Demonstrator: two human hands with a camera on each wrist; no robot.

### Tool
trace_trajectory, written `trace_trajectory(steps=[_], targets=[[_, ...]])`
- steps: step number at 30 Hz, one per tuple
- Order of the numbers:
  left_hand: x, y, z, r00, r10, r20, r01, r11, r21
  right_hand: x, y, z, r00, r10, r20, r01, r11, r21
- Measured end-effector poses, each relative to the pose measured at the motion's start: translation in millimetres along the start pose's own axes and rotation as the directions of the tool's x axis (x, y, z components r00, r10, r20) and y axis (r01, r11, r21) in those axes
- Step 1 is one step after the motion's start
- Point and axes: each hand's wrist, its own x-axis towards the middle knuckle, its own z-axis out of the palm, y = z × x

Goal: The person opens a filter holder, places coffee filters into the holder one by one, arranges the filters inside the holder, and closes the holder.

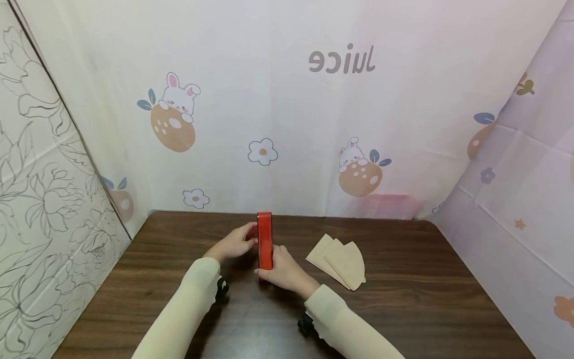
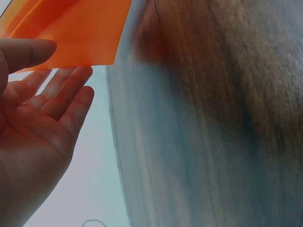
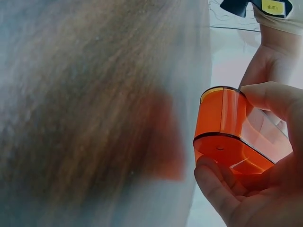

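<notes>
A see-through orange-red plastic holder (image 1: 265, 241), narrow and with dark edges, stands upright between the two hands. My right hand (image 1: 287, 270) grips its near lower part. In the right wrist view, the right thumb lies along one side of the holder (image 3: 220, 113) and the fingers curl under the other. My left hand (image 1: 235, 242) is at its left side. Seen from the left wrist, the extended thumb (image 2: 35, 51) overlaps the orange panel (image 2: 87, 40), and the loosely spread fingers (image 2: 75, 101) lie by its lower edge. Some left fingertips are hidden.
Several tan, fan-shaped paper filters (image 1: 345, 264) lie overlapped to the right of the right hand. The dark wooden table (image 1: 417, 284) ends at a printed curtain (image 1: 278, 99) behind. Curtains also stand at left and right.
</notes>
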Motion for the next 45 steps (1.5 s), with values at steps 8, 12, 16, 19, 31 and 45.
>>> trace_trajectory(steps=[8,12,16,19,31,45], targets=[[-8.1,0.9,1.5,1.000,0.029,-0.008,-0.029,0.999,-0.031,-6,-1,-4.5,0.999,-0.032,0.006,0.032,0.999,-0.018],[-10.9,3.9,2.4,0.999,0.049,-0.020,-0.049,0.998,-0.026,-8,-2,-7.8,0.999,-0.034,0.007,0.034,0.999,-0.031],[-13.9,7.3,2.6,0.995,0.092,-0.026,-0.092,0.996,-0.009,-11,-3,-10.1,0.999,-0.046,0.006,0.046,0.998,-0.048],[-15.7,8.5,3.1,0.992,0.121,-0.028,-0.121,0.993,-0.003,-13,-3,-10.6,0.998,-0.059,-0.002,0.059,0.997,-0.059],[-21.4,12.5,4.5,0.985,0.170,-0.034,-0.170,0.985,-0.012,-20,-3,-14.3,0.997,-0.073,-0.003,0.073,0.996,-0.057],[-31.5,22.5,8.3,0.981,0.195,-0.009,-0.195,0.981,-0.001,-33,1,-21.9,0.998,-0.058,0.031,0.059,0.998,-0.025]])
